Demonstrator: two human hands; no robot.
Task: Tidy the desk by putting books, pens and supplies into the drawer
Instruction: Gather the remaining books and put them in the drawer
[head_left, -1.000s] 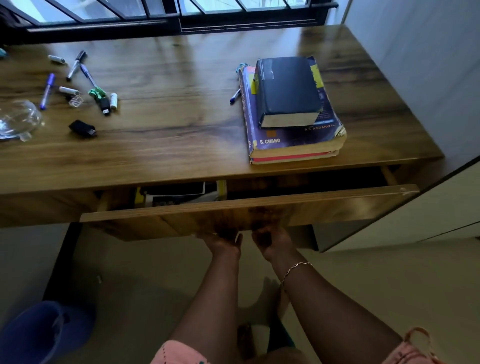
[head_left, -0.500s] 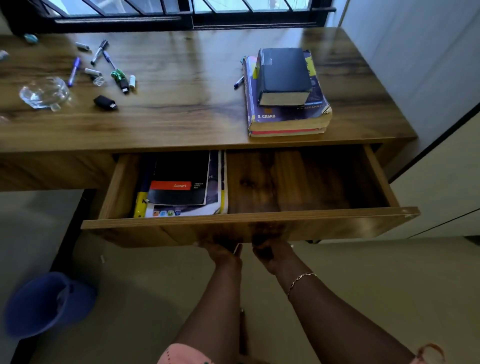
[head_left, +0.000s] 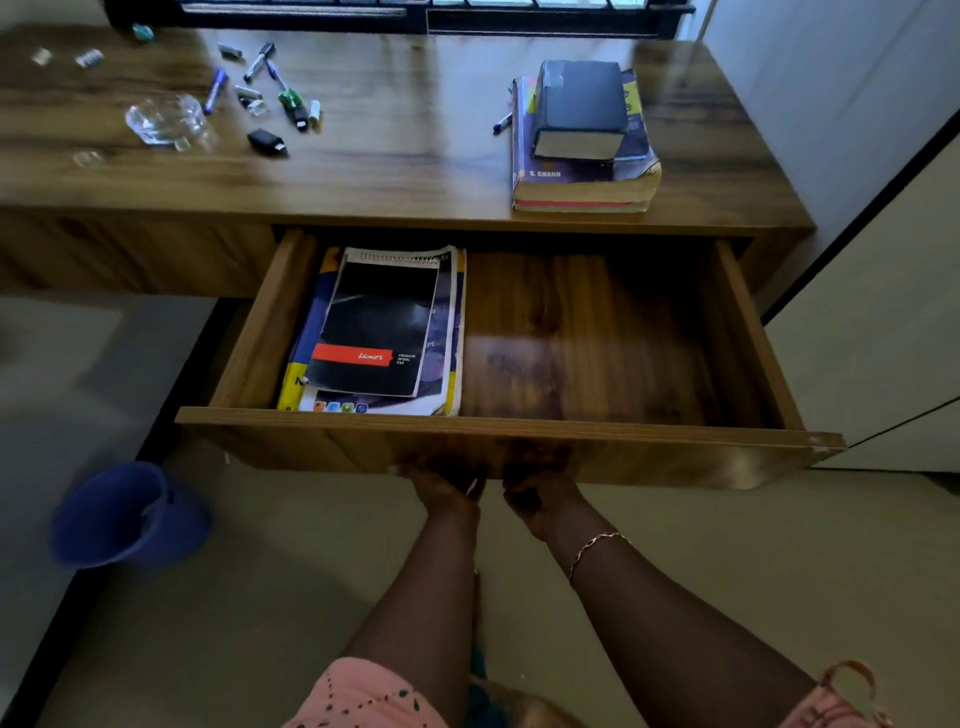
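The wooden drawer (head_left: 675, 452) stands pulled far out under the desk. Both hands grip its front panel from below, side by side at the middle: my left hand (head_left: 447, 488) and my right hand (head_left: 535, 496), fingers hidden under the edge. Inside, at the left, lie a black spiral pad (head_left: 379, 327) and other notebooks; the right half shows bare wood. On the desk, a black book (head_left: 579, 106) sits on a thick purple book (head_left: 587, 171), with a pen (head_left: 502, 123) beside them. Several pens and markers (head_left: 260, 78) lie scattered at the far left.
A clear glass dish (head_left: 166, 119) and a small black object (head_left: 266, 141) lie near the pens. A blue bucket (head_left: 124, 514) stands on the floor at the left. A white cabinet (head_left: 883, 338) is close to the drawer's right end.
The drawer has slid from nearly closed to far out, pulled by both hands, uncovering the notebooks inside. The view has tilted further down.
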